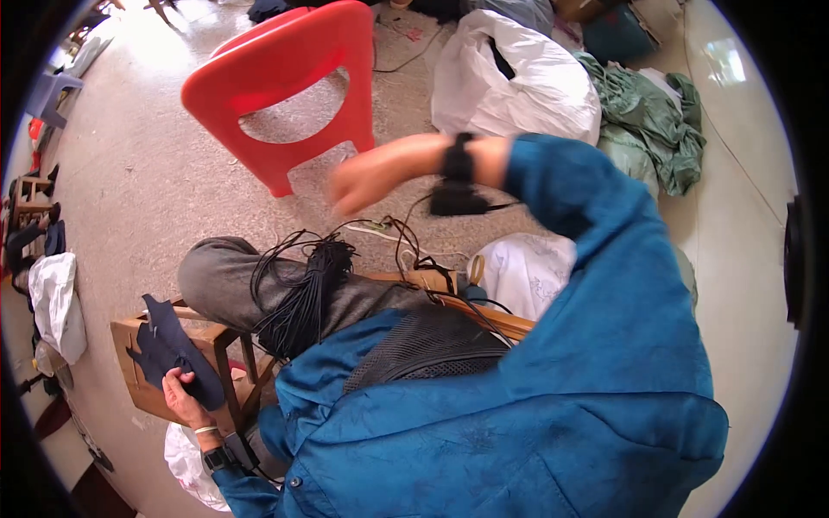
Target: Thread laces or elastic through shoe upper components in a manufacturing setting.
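At the lower left, my left hand point(179, 399) pinches the edge of a dark navy fabric piece point(168, 350) with a jagged outline. The fabric lies over a wooden stool point(129, 371). My right arm is raised across the middle, and my right hand point(367, 180) is smeared by motion, so its fingers cannot be made out. A bundle of thin black cords point(318, 293) is draped over my grey-trousered leg point(229, 276), below the right hand. Loose strands from it arch up toward the space under that hand.
Ahead stands a red plastic chair point(268, 73). A large white bag point(518, 78) and green cloth point(661, 129) are at the upper right. Another white bag point(527, 272) sits beside wooden parts near my lap. Farther left is a white sack point(56, 302).
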